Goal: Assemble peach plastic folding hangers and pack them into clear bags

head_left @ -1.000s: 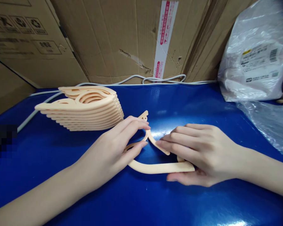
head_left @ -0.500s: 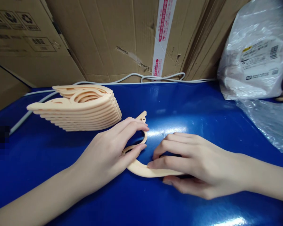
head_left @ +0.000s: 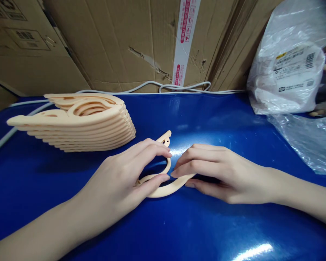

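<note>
A cream plastic clothes hanger (head_left: pixel 165 191) lies on the blue table between my hands, with part of it hidden under them. My left hand (head_left: pixel 133 170) curves over its left part, thumb and fingers closed round it. On the other side, my right hand (head_left: pixel 214 172) pinches the right arm of the hanger between thumb and fingers, and its far end is out of sight behind the hand. Beyond my left hand stands a neat stack of matching hangers (head_left: pixel 95 132), laid flat one on another.
Cardboard boxes (head_left: pixel 111 43) form a wall behind the blue table (head_left: pixel 163 232). A white cable (head_left: pixel 141 88) runs along its back edge and past the stack. At the back right sits a clear plastic bag (head_left: pixel 285 79) with a label, its loose film spreading over the table.
My right hand has moved up and slightly left, swinging the right arm of the hanger away from me. My left hand stays on the hanger. The view has shifted a little.
</note>
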The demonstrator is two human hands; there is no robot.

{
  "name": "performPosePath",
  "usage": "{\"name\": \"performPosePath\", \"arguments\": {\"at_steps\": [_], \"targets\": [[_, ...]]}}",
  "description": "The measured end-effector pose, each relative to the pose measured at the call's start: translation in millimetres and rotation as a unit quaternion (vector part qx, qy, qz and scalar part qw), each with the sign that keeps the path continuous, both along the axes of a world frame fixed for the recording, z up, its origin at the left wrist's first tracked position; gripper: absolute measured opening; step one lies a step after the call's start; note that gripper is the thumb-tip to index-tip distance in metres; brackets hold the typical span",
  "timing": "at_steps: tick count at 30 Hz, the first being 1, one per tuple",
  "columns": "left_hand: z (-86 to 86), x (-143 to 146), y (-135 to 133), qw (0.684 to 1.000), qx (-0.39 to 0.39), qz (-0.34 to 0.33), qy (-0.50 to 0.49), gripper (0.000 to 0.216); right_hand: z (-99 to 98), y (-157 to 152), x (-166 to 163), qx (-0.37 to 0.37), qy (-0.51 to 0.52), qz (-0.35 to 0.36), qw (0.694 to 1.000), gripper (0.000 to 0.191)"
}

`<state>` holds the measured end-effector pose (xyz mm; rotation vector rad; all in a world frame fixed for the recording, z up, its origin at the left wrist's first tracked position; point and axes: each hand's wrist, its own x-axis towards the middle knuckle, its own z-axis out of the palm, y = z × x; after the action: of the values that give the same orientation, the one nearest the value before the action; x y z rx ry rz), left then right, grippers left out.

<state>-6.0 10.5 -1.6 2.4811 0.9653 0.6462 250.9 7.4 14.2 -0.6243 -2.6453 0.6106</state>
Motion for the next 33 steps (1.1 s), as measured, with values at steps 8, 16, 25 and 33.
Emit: {"name": "performPosePath", "arguments": {"at_steps": [8, 16, 25, 33], "targets": [[-0.7, -0.5, -0.3, 1.000, -0.011, -0.001, -0.001, 0.019, -3.9, 5.8, 2.9, -0.061, 0.046, -0.020, 0.997, 0.017], [3.3, 0.1, -2.4, 0.999, -0.037, -0.006, -0.016, 0.018, -1.5, 11.3, 4.7, 0.003, 0.020, -0.028, 0.999, 0.013], [-1.7, -3.9, 1.1, 0.998, 0.011, -0.032, -0.052, 0.046, 0.7, 15.8, 9.9, 0.081, 0.012, -0.077, 0.994, 0.017], [-3.4, -4.8, 5.6, 0.998, 0.061, -0.021, -0.006, 0.042, 1.4, 11.1, 8.4, 0.059, -0.002, -0.085, 0.995, 0.022]]}}
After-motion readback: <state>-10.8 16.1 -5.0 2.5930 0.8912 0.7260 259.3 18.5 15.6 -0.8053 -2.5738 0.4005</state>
